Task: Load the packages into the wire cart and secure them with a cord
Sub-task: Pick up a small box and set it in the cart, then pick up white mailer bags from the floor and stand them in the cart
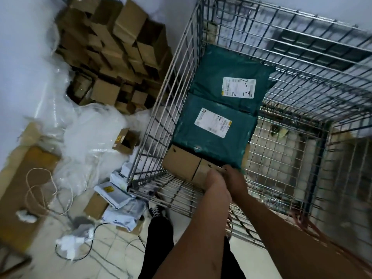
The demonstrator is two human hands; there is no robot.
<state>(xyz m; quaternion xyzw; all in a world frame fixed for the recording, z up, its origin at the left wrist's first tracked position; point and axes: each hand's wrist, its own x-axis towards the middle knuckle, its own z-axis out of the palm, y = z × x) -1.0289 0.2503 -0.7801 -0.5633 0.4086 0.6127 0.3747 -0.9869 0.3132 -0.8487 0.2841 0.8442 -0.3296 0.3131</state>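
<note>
The wire cart (182, 57) stands open-topped in front of me. Inside, along its left wall, two green mailer packages with white labels lie flat: the far one (237, 65) and the near one (211, 141). The near one rests on a brown cardboard box (181, 164). My left hand (218, 185) reaches over the cart's near wall and is curled on that box's near edge. Beside it, my right hand (236, 179) grips the near green package's front edge. A beige cord (39, 190) lies looped on the floor to the left.
A heap of cardboard boxes (120, 47) stands against the wall left of the cart. Clear plastic bags (90, 133), white mailers (116, 191), a small box (96, 206) and a black cable (80, 258) litter the floor. Red cords (302, 218) hang at the cart's near right.
</note>
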